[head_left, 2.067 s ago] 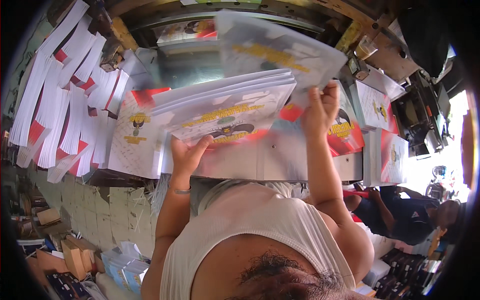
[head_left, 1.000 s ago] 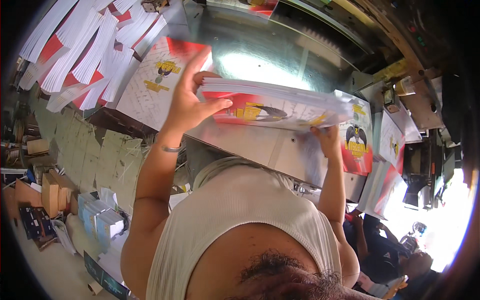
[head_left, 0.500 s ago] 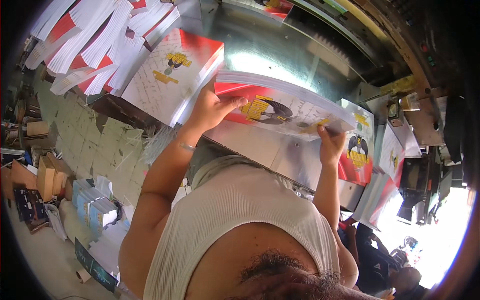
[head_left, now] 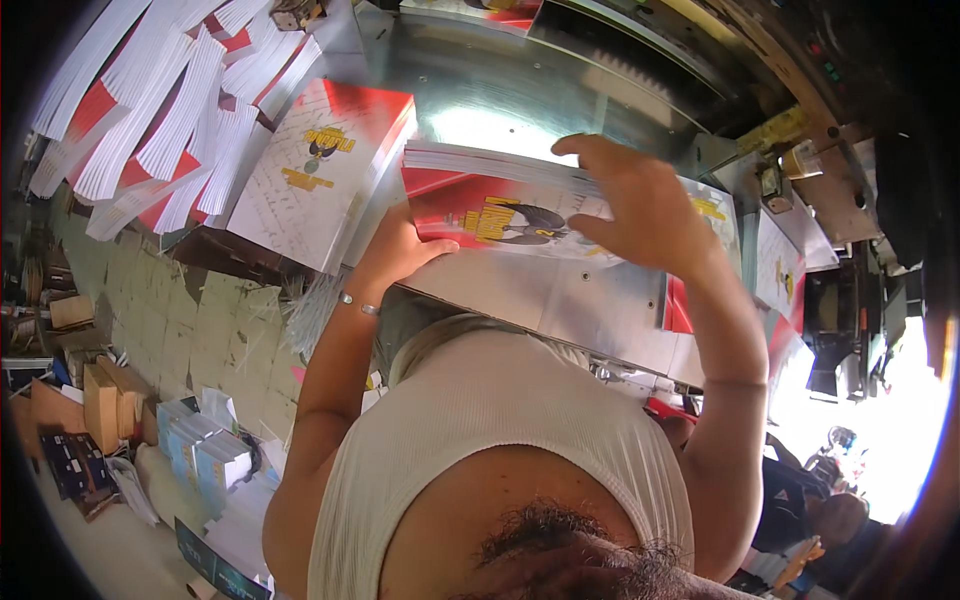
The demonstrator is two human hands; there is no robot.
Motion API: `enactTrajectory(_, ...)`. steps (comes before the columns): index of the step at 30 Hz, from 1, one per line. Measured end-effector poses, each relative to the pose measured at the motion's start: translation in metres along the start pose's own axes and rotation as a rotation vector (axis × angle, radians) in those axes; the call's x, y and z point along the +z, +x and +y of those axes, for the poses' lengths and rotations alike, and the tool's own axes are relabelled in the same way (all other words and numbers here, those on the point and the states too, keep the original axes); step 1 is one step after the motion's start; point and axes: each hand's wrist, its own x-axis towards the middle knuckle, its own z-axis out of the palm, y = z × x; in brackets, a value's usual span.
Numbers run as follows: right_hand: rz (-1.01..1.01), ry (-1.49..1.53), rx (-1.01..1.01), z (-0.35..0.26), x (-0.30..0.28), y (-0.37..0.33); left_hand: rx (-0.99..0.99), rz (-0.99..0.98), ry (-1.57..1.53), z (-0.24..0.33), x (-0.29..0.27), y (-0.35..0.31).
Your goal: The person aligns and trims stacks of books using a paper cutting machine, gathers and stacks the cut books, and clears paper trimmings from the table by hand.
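Observation:
A thin stack of red and white booklets (head_left: 530, 225) stands tilted on the metal table, its covers facing me and its white page edges along the top. My left hand (head_left: 395, 250) grips the stack's lower left corner; the thumb lies at the near edge and the other fingers are hidden. Over the right part of the stack is my right hand (head_left: 645, 205), thumb and fingers spread apart, holding nothing. A taller pile of the same booklets (head_left: 310, 175) sits just left of my left hand. Behind my right forearm, another booklet pile (head_left: 678, 305) is partly hidden.
Many loose booklet bundles (head_left: 150, 110) lie heaped at the far left. The metal table (head_left: 490, 290) has a machine frame (head_left: 780, 90) along its far right side. Wrapped paper bundles (head_left: 205, 445) stand on the floor at left. Another person (head_left: 800, 510) is at lower right.
My right hand has let go of the stack's right end and moved left and up over it, fingers spreading. The stack has come down a little and left, with my left hand still on it.

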Motion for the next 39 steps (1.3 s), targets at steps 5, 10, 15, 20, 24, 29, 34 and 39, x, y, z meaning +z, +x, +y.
enactTrajectory(5,-0.184,-0.147,-0.023,-0.006,0.014,0.012,0.034,-0.006,-0.019,0.007,-0.005,0.004)
enactTrajectory(10,-0.173,-0.066,-0.052,-0.015,-0.010,0.002,-0.102,0.015,-0.365,0.006,-0.007,-0.008)
enactTrajectory(15,0.139,0.413,0.235,-0.001,-0.009,-0.049,0.190,0.320,-0.645,0.060,-0.042,0.011)
enactTrajectory(20,0.560,0.924,0.305,0.036,0.095,-0.091,0.391,0.113,-0.826,0.119,-0.059,0.048)
enactTrajectory(24,0.737,1.099,0.275,0.029,0.135,-0.097,0.354,0.048,-0.796,0.115,-0.035,0.049)
enactTrajectory(29,0.731,1.101,0.260,0.035,0.128,-0.097,0.373,0.186,-0.707,0.081,0.014,0.030)
enactTrajectory(34,0.746,1.068,0.242,0.041,0.125,-0.096,0.369,0.191,-0.550,0.059,0.041,0.025)
enactTrajectory(39,0.738,1.053,0.249,0.040,0.128,-0.095,0.377,0.315,-0.516,0.061,0.047,0.029)
